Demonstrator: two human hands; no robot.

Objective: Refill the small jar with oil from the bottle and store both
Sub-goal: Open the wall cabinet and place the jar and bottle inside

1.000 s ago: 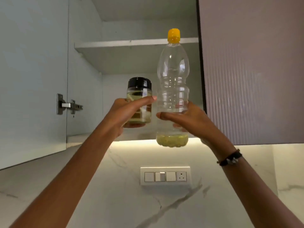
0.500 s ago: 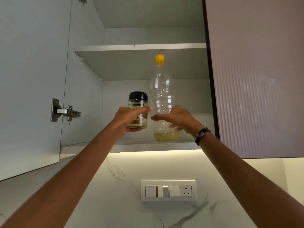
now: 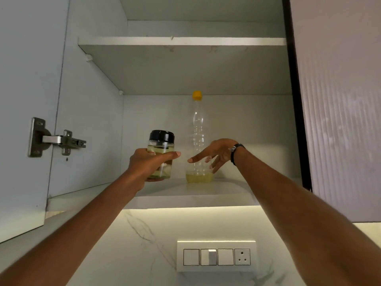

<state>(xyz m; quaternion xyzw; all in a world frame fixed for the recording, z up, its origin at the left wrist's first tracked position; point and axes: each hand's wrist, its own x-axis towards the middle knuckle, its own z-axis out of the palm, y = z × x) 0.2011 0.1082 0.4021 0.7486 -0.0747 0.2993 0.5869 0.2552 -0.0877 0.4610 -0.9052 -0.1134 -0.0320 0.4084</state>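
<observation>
A clear plastic bottle point(image 3: 197, 124) with a yellow cap and a little yellow oil at its bottom stands upright on the lower shelf point(image 3: 206, 193) of the open wall cabinet. My right hand point(image 3: 214, 154) is just in front of the bottle, fingers spread, not gripping it. My left hand point(image 3: 148, 166) is wrapped around a small glass jar point(image 3: 161, 145) with a black lid and yellowish oil inside. The jar is held at the shelf's left part; whether its base touches the shelf I cannot tell.
The cabinet door point(image 3: 26, 112) hangs open at the left, its metal hinge point(image 3: 55, 139) sticking out. An upper shelf point(image 3: 181, 41) sits above. A closed ribbed door point(image 3: 340, 100) is at the right. A switch panel point(image 3: 216, 255) is on the marble wall below.
Both hands carried the jar and bottle up and into the cabinet. The bottle now stands on the lower shelf and my right hand has let go of it, fingers spread.
</observation>
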